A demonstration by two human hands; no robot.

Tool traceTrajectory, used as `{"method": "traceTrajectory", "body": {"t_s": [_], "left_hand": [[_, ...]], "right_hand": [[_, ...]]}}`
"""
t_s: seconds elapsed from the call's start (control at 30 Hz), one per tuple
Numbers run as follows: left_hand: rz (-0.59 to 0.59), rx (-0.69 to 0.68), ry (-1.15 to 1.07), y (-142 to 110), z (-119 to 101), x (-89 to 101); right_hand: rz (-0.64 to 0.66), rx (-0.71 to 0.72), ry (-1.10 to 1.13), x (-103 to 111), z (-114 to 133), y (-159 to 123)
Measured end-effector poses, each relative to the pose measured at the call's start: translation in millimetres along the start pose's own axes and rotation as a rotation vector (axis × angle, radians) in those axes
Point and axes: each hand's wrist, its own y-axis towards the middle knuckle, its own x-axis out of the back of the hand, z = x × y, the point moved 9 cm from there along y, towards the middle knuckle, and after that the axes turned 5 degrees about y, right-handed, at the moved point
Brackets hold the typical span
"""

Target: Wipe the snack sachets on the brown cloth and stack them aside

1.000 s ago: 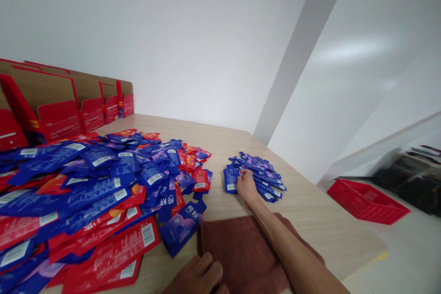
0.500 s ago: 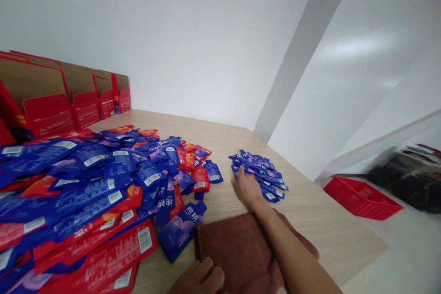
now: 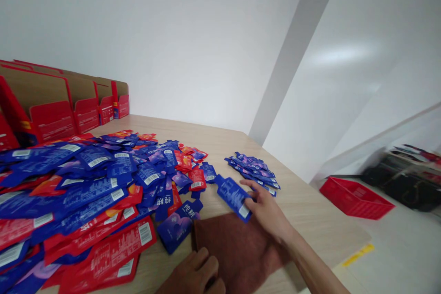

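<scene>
Between the thumb and fingers of my right hand [image 3: 267, 209] is a blue sachet [image 3: 232, 195], held above a brown cloth [image 3: 234, 248] with its barcode end toward me. Just beyond that hand lies a fanned stack of blue sachets [image 3: 253, 167]. My left hand [image 3: 198, 273] rests at the cloth's near left edge, fingers curled; whether it grips the cloth cannot be made out. One blue sachet with a purple design [image 3: 177, 227] lies beside the cloth's left corner.
A large heap of blue and red sachets [image 3: 113, 170] covers the table's left side. Red open-front boxes [image 3: 55, 117] line the wall behind it. A white wall bounds the wooden table [image 3: 220, 140] at the back. On the floor to the right stands a red crate [image 3: 354, 197].
My right hand has drawn back from the fanned stack toward me and now holds a blue sachet up. My left hand stays at the cloth's edge.
</scene>
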Motion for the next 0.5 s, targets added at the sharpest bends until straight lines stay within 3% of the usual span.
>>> {"method": "traceTrajectory", "body": {"t_s": [0.1, 0.2, 0.37, 0.5], "left_hand": [[-0.016, -0.005, -0.019, 3, -1, 3.3], [-0.027, 0.0, -0.033, 6, -2, 4.5], [0.039, 0.027, -0.035, -2, -1, -4.2], [0.073, 0.052, -0.064, -10, 3, -8.6]], "right_hand": [[0.223, 0.208, 0.08, -33, 31, -50], [0.31, 0.37, -0.123, -59, 61, -79], [0.475, 0.541, -0.108, -92, 87, -84], [0.504, 0.545, -0.128, -98, 67, -81]]}}
